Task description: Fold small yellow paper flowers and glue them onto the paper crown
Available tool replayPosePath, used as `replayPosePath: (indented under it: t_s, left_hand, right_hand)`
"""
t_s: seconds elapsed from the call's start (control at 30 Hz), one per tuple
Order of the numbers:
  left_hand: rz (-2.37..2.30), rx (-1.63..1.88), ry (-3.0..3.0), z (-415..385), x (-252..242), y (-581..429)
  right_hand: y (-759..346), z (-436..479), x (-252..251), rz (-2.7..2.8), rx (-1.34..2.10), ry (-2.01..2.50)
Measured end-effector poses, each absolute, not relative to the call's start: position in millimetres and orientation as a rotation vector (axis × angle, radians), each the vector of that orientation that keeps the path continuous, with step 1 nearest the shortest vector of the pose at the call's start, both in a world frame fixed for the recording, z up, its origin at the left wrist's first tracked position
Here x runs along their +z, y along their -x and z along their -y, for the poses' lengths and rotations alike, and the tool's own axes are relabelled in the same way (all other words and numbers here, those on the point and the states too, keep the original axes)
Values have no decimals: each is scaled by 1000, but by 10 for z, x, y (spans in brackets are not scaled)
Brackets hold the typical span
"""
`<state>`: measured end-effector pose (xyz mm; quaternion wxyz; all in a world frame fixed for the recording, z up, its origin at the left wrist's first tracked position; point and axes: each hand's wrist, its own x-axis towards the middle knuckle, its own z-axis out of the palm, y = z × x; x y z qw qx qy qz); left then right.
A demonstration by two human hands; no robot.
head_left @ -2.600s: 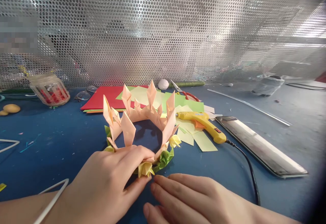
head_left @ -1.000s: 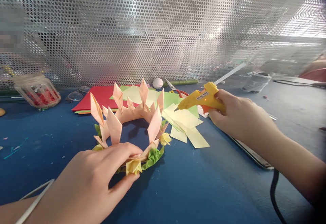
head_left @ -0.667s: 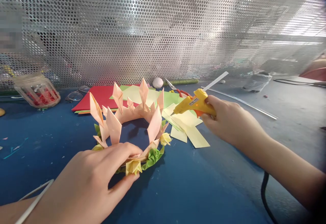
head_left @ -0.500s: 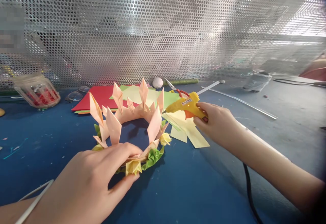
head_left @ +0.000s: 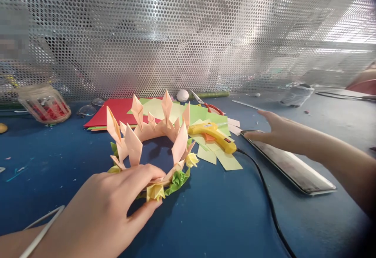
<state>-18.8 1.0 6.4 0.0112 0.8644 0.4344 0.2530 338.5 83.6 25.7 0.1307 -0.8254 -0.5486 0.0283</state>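
A peach paper crown (head_left: 151, 130) with folded upright points and yellow and green paper flowers stands on the blue table. My left hand (head_left: 117, 199) pinches its near rim beside a yellow paper flower (head_left: 155, 191), thumb outside and fingers over the band. To the right of the crown, a yellow hot glue gun (head_left: 217, 134) lies on pale green and yellow paper pieces (head_left: 207, 154). My right hand (head_left: 276, 130) is off the glue gun, thumb and fingers apart, over the far end of a phone (head_left: 290, 168). Nothing shows in that hand.
Behind lie red paper (head_left: 111, 113), scissors with red handles (head_left: 213, 108), a white ball (head_left: 182, 95) and a green roll (head_left: 210, 94). A jar with red bits (head_left: 45, 107) and glasses (head_left: 88, 110) are at left. The glue gun's black cord (head_left: 268, 195) crosses the near right. Perforated metal (head_left: 176, 35) rises behind.
My right hand has let go of the glue gun, now lying on the papers, and moved right and up. The phone shows now. My left hand keeps its hold on the crown.
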Motion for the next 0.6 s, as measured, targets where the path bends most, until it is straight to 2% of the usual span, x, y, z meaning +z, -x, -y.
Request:
replayPosePath:
  t_s: [0.23,0.6]
  left_hand:
    - [-1387,764,-2736,14,50,205]
    - [-1356,784,-2749,-6,57,210]
  right_hand:
    - [-3722,-918,-8,1533,284,2571]
    - [-3694,-1038,-127,1593,137,2606]
